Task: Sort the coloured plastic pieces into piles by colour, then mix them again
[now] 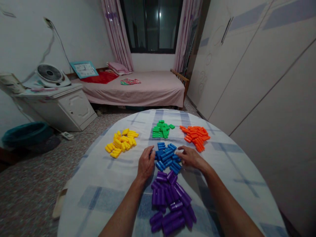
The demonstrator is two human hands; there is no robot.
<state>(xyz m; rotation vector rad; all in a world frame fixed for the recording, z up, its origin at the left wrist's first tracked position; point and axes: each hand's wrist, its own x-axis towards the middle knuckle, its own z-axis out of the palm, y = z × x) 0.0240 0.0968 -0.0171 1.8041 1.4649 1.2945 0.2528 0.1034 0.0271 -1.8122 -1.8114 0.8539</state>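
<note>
A pile of blue ribbed plastic pieces lies in the middle of the round table. My left hand rests along the pile's left side, fingers stretched forward and holding nothing. At the right side, my right hand has its fingers apart, with the fingertips at the edge of the blue pieces. Between my forearms, nearest to me, is a heap of purple pieces. Green pieces lie beyond the blue ones. Yellow pieces are grouped to the left, orange pieces to the right.
A blue-and-white checked cloth covers the table. Past it stands a bed under a window. On the left, a white cabinet carries a fan, with a teal bin nearby. Tall wardrobe doors line the right.
</note>
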